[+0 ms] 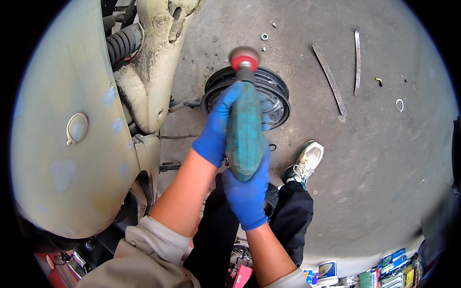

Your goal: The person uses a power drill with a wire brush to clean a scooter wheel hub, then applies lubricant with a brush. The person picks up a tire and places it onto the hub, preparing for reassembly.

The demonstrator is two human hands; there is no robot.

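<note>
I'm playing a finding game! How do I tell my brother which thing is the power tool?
Start at the big pale panel on the left and go right to the middle. There, the left hand and right hand, both blue-gloved, grip the power tool in front of a black wheel rim. Unlike that rim, it has a teal body and a red head.

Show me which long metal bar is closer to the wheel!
The left bar, slanting down to the right; the right bar lies farther from the wheel, running almost straight up the picture.

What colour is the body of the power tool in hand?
Teal: the power tool shows it best in the head view.
</note>
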